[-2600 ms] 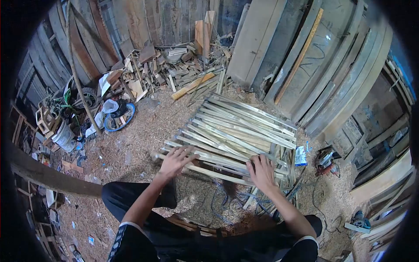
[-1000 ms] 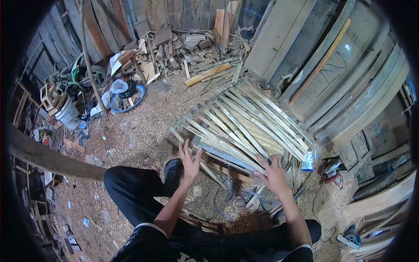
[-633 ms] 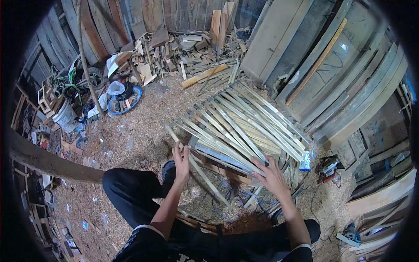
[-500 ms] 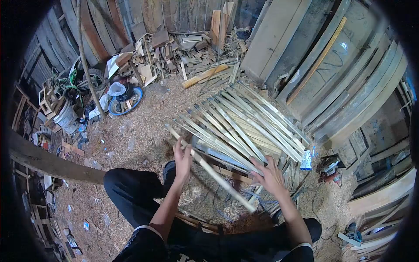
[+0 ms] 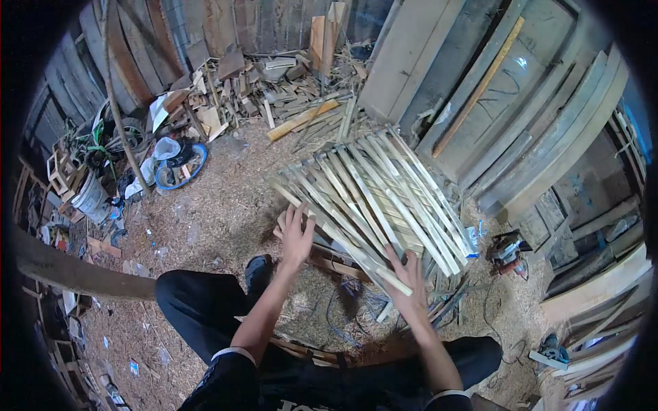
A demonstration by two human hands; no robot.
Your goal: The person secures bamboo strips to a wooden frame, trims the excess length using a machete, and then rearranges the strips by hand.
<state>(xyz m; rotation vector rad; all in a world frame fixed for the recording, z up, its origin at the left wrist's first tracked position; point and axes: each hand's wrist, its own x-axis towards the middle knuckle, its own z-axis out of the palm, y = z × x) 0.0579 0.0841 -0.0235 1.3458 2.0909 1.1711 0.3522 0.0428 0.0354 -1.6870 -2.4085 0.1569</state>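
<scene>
Pale wooden strips [image 5: 373, 195] lie side by side in a slanted stack in front of me. The nearest wooden strip [image 5: 340, 235] runs along the stack's near side, its close end jutting out past the others. My left hand [image 5: 297, 240] has its fingers over this strip toward the far end, and the fingers look closed on it. Close to the strip's near end is my right hand [image 5: 411, 284], fingers stretched out and apart against the ends of neighbouring strips. What lies under its palm is partly hidden.
A red power tool [image 5: 510, 255] sits on the floor right of the stack. Tall boards [image 5: 480, 103] lean at the back right. Scrap wood [image 5: 264, 89] is heaped by the far wall. A blue basin [image 5: 184, 179] and a white bucket [image 5: 90, 195] stand at left.
The nearest strip has moved in against the stack; it was held apart, angled down toward me. Both hands moved with it. The view has shifted slightly.
</scene>
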